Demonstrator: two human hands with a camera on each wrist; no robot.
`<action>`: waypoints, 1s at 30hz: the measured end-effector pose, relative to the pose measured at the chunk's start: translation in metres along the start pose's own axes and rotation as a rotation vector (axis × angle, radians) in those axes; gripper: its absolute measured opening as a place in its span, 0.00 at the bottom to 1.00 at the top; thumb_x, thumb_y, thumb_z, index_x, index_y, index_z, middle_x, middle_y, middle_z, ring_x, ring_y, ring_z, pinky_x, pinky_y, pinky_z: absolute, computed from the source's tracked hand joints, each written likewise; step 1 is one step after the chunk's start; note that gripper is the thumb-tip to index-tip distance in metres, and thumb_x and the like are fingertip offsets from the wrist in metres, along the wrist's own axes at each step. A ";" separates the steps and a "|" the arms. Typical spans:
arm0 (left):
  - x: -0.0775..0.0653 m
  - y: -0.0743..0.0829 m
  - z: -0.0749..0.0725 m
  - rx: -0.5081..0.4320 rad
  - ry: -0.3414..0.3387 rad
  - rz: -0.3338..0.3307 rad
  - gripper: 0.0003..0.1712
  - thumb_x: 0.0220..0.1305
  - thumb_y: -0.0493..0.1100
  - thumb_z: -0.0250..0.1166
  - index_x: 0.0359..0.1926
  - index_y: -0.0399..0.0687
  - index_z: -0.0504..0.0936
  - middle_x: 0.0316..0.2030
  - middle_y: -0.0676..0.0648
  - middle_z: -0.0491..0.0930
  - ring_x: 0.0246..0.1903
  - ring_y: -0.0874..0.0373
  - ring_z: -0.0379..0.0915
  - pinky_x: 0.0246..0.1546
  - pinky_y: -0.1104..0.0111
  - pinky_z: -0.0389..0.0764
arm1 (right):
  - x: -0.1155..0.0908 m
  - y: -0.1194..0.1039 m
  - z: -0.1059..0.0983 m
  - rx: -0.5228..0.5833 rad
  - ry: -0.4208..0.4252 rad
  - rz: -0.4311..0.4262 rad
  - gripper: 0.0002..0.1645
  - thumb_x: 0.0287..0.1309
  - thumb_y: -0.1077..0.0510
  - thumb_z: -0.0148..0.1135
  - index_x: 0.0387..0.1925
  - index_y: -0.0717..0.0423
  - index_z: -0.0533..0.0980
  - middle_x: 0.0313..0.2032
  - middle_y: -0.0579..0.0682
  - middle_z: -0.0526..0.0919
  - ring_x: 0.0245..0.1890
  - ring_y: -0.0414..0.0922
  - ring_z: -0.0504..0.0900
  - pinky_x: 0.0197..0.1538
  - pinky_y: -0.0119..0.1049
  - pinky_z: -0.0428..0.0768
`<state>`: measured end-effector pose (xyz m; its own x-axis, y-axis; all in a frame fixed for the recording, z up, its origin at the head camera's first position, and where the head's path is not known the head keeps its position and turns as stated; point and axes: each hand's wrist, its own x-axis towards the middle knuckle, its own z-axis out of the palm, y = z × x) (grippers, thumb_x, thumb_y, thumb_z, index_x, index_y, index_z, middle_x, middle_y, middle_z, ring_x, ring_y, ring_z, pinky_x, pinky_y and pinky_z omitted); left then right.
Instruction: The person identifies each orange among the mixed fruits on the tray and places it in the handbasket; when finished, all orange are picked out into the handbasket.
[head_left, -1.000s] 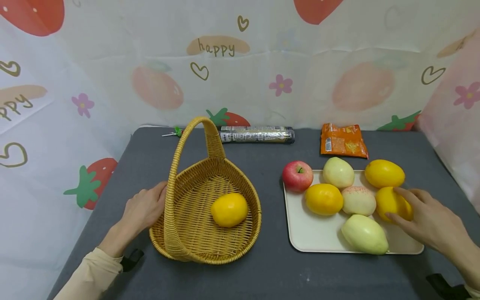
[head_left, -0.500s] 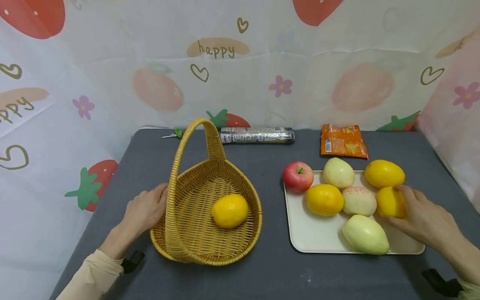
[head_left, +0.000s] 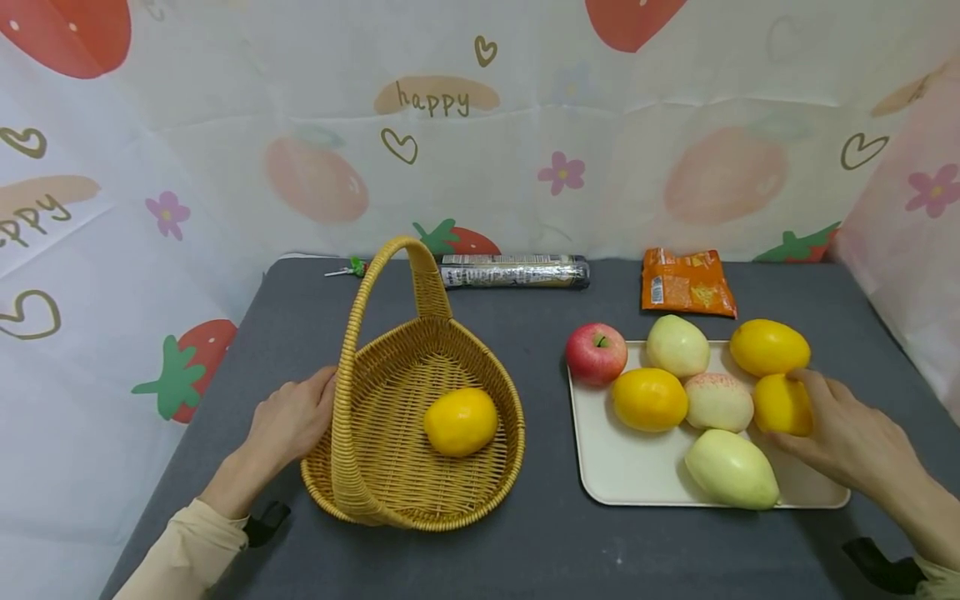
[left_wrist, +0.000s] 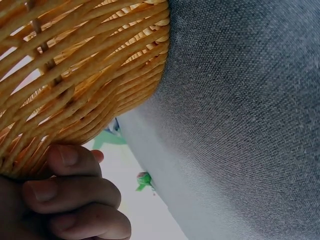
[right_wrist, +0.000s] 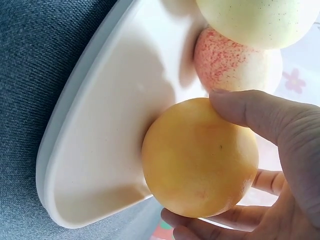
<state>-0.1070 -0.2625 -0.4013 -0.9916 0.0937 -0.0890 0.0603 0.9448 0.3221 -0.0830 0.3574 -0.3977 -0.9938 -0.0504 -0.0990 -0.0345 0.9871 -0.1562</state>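
Pick step, I think: my right hand pinches yellow fruit, right end of tray; left hand grips basket, left of tray. Next likely needs lifting clear.

L sleeve beige, creased nr cuff; blk L strap; R sleeve pale; blk R strap.

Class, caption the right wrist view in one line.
Right hand grips a yellow fruit near a red-speckled fruit at a white tray.
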 end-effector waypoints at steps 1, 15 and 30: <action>0.000 0.000 0.000 -0.001 0.002 0.000 0.28 0.79 0.54 0.37 0.66 0.46 0.70 0.40 0.37 0.83 0.31 0.46 0.79 0.27 0.52 0.76 | 0.000 0.000 0.000 -0.001 0.001 0.001 0.56 0.50 0.34 0.69 0.63 0.69 0.56 0.50 0.80 0.67 0.25 0.60 0.75 0.25 0.53 0.73; 0.000 0.000 0.000 -0.017 -0.002 0.000 0.30 0.79 0.57 0.35 0.67 0.46 0.70 0.43 0.36 0.83 0.33 0.45 0.80 0.27 0.53 0.76 | 0.001 -0.001 -0.004 0.015 -0.001 0.001 0.55 0.48 0.34 0.71 0.62 0.65 0.59 0.51 0.78 0.68 0.27 0.61 0.76 0.26 0.53 0.73; 0.001 -0.001 0.001 -0.008 -0.010 -0.019 0.31 0.79 0.58 0.34 0.68 0.49 0.69 0.46 0.35 0.82 0.37 0.41 0.80 0.29 0.49 0.76 | -0.003 -0.015 -0.023 -0.005 0.191 -0.044 0.50 0.43 0.40 0.74 0.60 0.66 0.66 0.52 0.76 0.70 0.31 0.66 0.76 0.30 0.60 0.74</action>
<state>-0.1084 -0.2625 -0.4026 -0.9914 0.0793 -0.1042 0.0410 0.9438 0.3279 -0.0818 0.3466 -0.3727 -0.9933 -0.0638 0.0965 -0.0780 0.9855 -0.1508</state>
